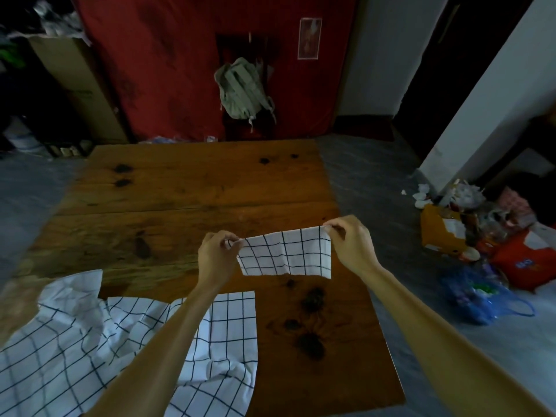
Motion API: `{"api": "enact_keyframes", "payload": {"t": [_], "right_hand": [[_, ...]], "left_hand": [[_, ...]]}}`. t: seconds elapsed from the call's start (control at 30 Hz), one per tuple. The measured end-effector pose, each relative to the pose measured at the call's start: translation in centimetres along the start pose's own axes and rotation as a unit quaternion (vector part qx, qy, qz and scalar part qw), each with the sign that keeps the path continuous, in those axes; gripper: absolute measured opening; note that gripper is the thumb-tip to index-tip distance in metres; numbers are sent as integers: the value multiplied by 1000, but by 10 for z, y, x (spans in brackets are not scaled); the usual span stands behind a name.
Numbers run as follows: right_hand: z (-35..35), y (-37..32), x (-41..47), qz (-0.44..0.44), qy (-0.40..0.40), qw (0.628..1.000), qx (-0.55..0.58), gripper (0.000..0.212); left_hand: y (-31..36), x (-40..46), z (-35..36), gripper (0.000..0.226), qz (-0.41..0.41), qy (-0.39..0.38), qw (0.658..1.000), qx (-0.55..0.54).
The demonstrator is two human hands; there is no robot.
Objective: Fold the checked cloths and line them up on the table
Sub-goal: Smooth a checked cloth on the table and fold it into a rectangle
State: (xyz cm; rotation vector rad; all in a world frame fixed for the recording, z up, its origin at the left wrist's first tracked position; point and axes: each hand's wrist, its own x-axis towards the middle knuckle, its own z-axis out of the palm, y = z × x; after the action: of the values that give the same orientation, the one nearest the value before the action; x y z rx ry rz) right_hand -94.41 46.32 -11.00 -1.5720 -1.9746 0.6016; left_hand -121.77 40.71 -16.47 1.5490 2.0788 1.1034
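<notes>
Above surface [192, 188], toward 3 o'clock, I hold one folded cloth [285, 255] taut: left hand [217, 254] and right hand [350, 243] pinch top corners. Not yet laid down. Unfolded cloths [120, 335] heaped at 7 o'clock; none lined up yet.

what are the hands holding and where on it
A small folded checked cloth, held up over the table: left hand pinches its top left corner, right hand its top right corner.
</notes>
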Motion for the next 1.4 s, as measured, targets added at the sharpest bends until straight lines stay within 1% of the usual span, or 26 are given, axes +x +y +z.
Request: {"api": "enact_keyframes", "payload": {"t": [0.07, 0.13, 0.2, 0.23, 0.27, 0.3, 0.33, 0.4, 0.5, 0.57, 0.67, 0.77, 0.83, 1.0, 1.13, 1.2, 1.3, 1.4], "right_hand": [[1, -2, 2, 4, 7, 1000, 14, 11], [2, -7, 3, 13, -2, 998, 59, 12], [4, -15, 4, 14, -22, 995, 92, 12], [5, -20, 4, 9, -32, 994, 100, 11], [7, -25, 4, 2, -41, 993, 106, 11], [9, -30, 4, -7, -51, 993, 110, 11], [10, -36, 5, -15, -61, 991, 115, 11], [12, -46, 5, -34, -70, 989, 127, 11], [12, -60, 7, -55, -48, 984, 160, 12], [10, -66, 8, -60, -36, 981, 182, 13], [7, -71, 11, -55, -33, 981, 185, 13], [5, -76, 11, -48, -24, 982, 184, 12], [3, -80, 12, -56, -22, 983, 171, 12], [-13, -93, 20, -56, 5, 981, 188, 11], [-20, -105, 26, -79, 15, 981, 179, 13], [-23, -105, 29, -67, 35, 979, 188, 13], [-33, -104, 34, -47, 63, 977, 200, 11], [-37, -104, 37, -75, 77, 979, 170, 11]], "left_hand": [[-7, -1, 1, 9, -27, -10, 999, 40], [-10, -2, 1, 12, -15, -38, 997, 62], [-3, -2, 2, 20, 28, -79, 994, 64], [6, -2, 4, 25, 63, -93, 991, 75], [18, -2, 7, 30, 98, -103, 987, 79], [32, -2, 11, 34, 126, -107, 984, 62], [47, -2, 15, 35, 143, -107, 983, 36], [71, -1, 21, 29, 185, -89, 979, 14], [89, 2, 20, 12, 238, -32, 971, 16], [93, 6, 14, 6, 253, -5, 967, 1], [94, 10, 7, 10, 258, -3, 966, -7], [95, 8, 6, 13, 239, -5, 971, 0], [95, 4, 5, 12, 218, 13, 976, -6], [76, -3, -1, 6, 227, 56, 972, 2], [67, -1, -8, 21, 245, 72, 967, 2], [63, 2, -12, 23, 250, 66, 966, 0], [50, 1, -12, 13, 235, 50, 971, -2], [45, 0, -10, 9, 203, 29, 979, 18]]}}
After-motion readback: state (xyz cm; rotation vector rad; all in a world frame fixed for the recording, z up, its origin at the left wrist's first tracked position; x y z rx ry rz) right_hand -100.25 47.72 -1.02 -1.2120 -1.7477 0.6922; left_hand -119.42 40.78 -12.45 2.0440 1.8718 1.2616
